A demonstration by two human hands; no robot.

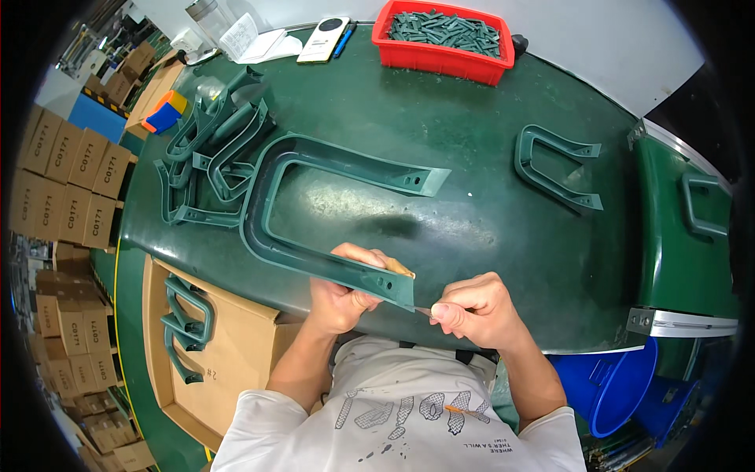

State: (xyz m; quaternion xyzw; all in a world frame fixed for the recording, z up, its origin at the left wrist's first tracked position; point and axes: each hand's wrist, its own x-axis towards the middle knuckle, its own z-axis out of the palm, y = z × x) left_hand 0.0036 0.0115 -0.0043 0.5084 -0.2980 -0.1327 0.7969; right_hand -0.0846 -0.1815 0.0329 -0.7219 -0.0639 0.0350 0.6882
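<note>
My left hand (pixel 336 305) is closed round the lower arm of a large green U-shaped plastic handle (pixel 258 200), held above the table. The handle's two slanted ends point right, each with small holes. A tan cover (pixel 399 267) shows on a finger of that hand. Close to the lower end, my right hand (pixel 481 311) pinches a thin, narrow strip like a blade (pixel 423 311); its tip meets the handle's corner. Most of this strip is hidden in my fingers, so its kind is unclear.
A pile of green handles (pixel 216 141) lies at left, a single handle (pixel 550 169) at right. At the back stand a red bin (pixel 440 64) of green pieces, a phone (pixel 324 39) and a notebook (pixel 263 46). An open carton (pixel 244 338) and blue bin (pixel 605 389) flank me.
</note>
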